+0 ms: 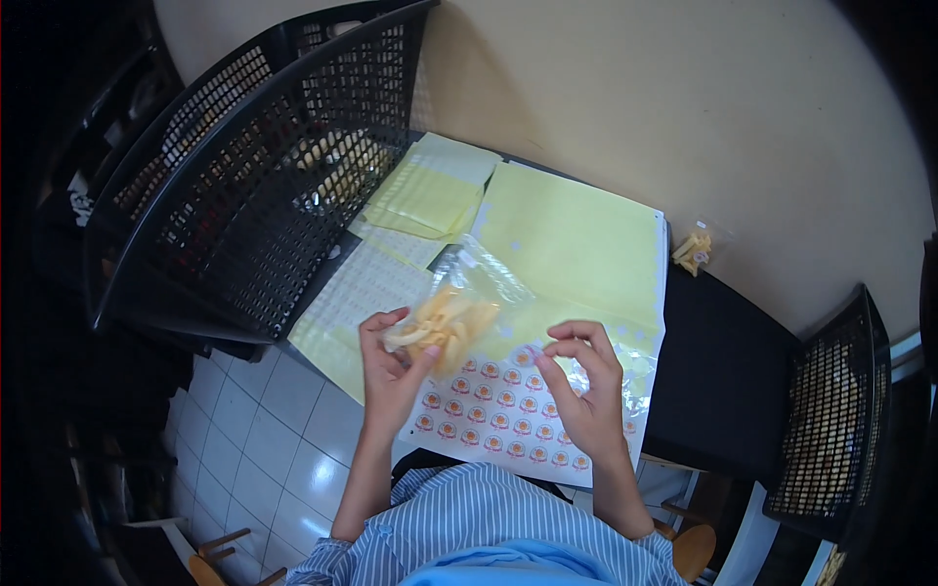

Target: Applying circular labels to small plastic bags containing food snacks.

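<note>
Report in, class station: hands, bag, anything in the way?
Left hand gripping clear bag of pale yellow sticks. Right hand with round sticker at its fingertips, above sticker sheet. No obstacle visible between hands.

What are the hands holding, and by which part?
Left hand: the clear bag of yellow sticks, by its lower-left end. Right hand: a round sticker, apparently by its right edge.

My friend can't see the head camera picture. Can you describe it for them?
A person's left hand holds a clear bag of yellowish sticks, while the right hand has a round sticker at its fingertips. Under the hands lies a sheet of round stickers; a black basket stands at left.
</note>
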Tool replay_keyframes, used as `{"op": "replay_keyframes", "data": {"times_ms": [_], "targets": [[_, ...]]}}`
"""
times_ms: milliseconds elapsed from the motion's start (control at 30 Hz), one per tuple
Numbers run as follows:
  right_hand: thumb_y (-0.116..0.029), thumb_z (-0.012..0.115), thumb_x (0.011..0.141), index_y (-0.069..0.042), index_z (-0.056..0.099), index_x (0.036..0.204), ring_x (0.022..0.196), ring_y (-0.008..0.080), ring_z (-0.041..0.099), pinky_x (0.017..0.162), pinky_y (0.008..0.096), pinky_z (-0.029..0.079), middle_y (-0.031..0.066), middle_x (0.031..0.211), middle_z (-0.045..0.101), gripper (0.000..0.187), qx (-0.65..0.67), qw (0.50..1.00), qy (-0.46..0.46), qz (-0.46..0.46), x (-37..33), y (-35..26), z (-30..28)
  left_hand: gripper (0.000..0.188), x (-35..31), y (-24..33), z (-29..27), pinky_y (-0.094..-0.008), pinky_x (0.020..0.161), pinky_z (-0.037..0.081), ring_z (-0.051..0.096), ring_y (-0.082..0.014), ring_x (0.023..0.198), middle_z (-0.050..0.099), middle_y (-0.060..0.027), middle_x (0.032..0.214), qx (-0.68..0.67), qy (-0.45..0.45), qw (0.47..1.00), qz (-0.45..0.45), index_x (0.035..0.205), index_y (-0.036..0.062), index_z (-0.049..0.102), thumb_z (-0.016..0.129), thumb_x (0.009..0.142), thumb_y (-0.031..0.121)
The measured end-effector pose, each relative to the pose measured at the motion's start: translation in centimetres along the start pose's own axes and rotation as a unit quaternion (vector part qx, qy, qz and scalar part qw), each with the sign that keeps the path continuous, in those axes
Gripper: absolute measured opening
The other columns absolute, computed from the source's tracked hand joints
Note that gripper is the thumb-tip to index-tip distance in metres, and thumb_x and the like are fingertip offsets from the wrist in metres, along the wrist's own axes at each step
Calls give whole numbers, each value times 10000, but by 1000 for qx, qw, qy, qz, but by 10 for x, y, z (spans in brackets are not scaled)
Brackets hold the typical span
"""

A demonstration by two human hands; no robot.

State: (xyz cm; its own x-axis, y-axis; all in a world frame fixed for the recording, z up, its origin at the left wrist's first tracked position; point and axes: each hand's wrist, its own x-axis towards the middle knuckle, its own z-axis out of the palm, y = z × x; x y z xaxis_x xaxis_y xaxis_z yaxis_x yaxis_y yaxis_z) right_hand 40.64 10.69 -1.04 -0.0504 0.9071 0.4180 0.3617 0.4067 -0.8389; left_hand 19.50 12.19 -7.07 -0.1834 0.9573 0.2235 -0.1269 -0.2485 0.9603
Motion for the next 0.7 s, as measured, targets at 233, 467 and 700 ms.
{"op": "replay_keyframes", "data": {"times_ms": [233,467,700], "targets": [[-134,638,787,-17,629,789,898,253,495,815,366,388,93,924,521,117,-133,990,-43,-16,29,-8,-3,505,1,7,38,-296,860,487,491,-198,1109,445,-143,1165,-71,-104,988,-86,1145,75,290,616,789,-75],[-146,642,780,-30,641,786,857,240,493,789,358,381,73,888,520,115,-166,986,-11,3,27,-5,-4,477,2,1,49,-290,897,463,474,-190,1116,424,-146,1159,-90,-130,984,-82,1111,60,289,622,792,-63],[-139,642,777,-34,644,790,856,238,489,795,358,371,70,886,518,106,-197,980,-19,-4,27,-4,-5,468,3,1,51,-296,908,458,474,-198,1119,413,-147,1154,-90,-139,984,-71,1104,60,287,619,796,-60]]}}
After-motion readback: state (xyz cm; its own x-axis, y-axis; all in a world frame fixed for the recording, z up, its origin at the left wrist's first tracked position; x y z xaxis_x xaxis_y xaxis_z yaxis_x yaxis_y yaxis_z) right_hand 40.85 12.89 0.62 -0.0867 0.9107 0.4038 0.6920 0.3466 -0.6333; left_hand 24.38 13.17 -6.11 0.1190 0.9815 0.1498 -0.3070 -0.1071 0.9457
